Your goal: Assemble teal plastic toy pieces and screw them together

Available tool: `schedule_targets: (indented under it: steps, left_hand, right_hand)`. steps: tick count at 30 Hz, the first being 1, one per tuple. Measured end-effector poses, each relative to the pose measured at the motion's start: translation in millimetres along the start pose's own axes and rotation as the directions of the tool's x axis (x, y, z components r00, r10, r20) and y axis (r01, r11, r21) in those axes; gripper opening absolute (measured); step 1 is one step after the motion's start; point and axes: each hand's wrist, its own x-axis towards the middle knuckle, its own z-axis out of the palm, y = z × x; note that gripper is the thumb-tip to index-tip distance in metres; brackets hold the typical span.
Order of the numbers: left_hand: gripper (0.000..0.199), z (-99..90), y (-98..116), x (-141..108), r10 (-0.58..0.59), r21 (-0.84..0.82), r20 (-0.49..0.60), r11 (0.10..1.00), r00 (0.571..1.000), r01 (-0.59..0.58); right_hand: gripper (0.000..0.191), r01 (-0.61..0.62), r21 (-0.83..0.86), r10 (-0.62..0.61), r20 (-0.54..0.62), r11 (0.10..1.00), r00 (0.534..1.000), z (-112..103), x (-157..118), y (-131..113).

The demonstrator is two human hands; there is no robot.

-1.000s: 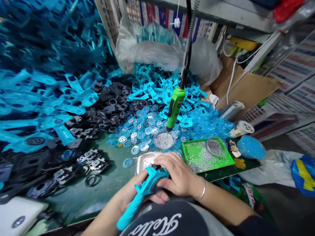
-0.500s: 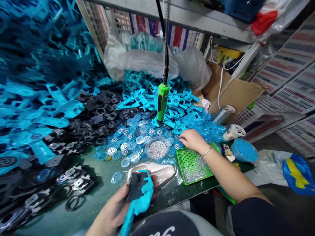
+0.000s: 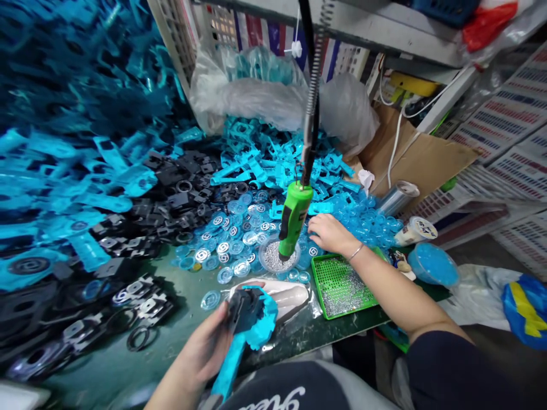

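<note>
My left hand [image 3: 213, 341] is wrapped round a blue plastic piece [image 3: 258, 327] with a black block [image 3: 244, 310] seated in its head, above a white molded tray [image 3: 290, 296]. A green electric screwdriver [image 3: 294, 219] hangs tilted from a coiled spring, its lower end over a round bowl of small metal bits [image 3: 273, 256]. My right hand [image 3: 329, 232] is just right of the screwdriver, fingers curled, touching or close to the clear blue discs; what lies under its fingertips is hidden. Below my right forearm sits a green basket [image 3: 318, 285] of small screws.
Blue parts [image 3: 64, 171] pile high at the left, beside black parts [image 3: 188, 188]. Clear discs [image 3: 222, 247] lie mid-table. At the right stand a cup [image 3: 416, 230], a tub of blue material [image 3: 433, 265] and cardboard [image 3: 384, 148].
The screwdriver has swung down and nearer, from behind the bowl to over it. My left hand has tilted the blue piece slightly. The whole view has shifted a little.
</note>
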Motion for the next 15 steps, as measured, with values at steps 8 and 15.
schedule_targets:
  steps: [8,15]
  left_hand:
    - [0.029,19.5,13,-4,-0.014,-0.08,-0.009,0.997,1.0,0.013]
    - [0.029,20.7,11,-4,0.005,-0.049,-0.067,0.999,0.998,-0.008]
  right_hand:
    - [0.036,-0.343,-0.091,0.35,0.073,0.935,0.934,19,-17,-39]
    - [0.025,-0.507,-0.077,0.51,0.02,0.859,0.86,21,-3,-37]
